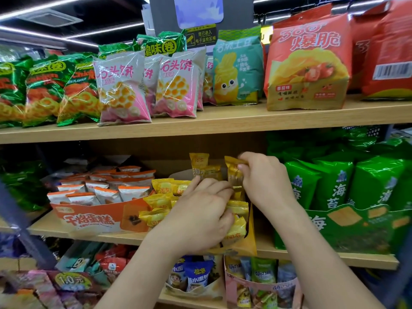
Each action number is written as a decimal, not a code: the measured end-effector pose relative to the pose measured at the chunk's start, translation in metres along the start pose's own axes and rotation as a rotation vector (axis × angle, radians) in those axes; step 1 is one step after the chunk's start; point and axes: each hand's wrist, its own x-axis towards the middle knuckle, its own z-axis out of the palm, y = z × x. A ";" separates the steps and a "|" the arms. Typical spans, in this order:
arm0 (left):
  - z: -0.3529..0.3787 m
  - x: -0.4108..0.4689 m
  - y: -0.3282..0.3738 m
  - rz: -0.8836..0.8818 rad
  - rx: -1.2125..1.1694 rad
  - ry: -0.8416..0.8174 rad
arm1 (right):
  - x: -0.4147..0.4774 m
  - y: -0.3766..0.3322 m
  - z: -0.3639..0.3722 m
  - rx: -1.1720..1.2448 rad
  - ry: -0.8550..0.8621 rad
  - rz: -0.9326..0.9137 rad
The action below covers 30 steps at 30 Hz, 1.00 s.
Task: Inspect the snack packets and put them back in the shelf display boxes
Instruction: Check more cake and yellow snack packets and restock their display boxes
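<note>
Head view: the right hand is closed in a pinch on the top seam of a single yellow packet, thumb and fingertips meeting at its upper edge. This packet is held over the rear right part of the yellow display box, above the stock and not yet seated. It hangs upright, its long axis close to vertical, the crimped top up and the lower end pointing down into the box. Which way its printed face is turned cannot be made out clearly.

The left hand is laid over the boxed packets, its fingers curled round the ones at the front right and its thumb stretched toward the back. The packets at the rear stand upright, while those at the front left lean back in overlapping rows.

The box sits on the middle shelf, between an orange display box and green packets.

The task is judged to be partly done: most of the stock is already housed and one packet remains to be lowered in. Whether the other boxes have been inspected cannot be told.
</note>
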 end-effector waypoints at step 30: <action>-0.025 0.030 -0.030 -0.181 -0.121 0.123 | -0.046 -0.015 -0.015 -0.116 -0.537 -0.198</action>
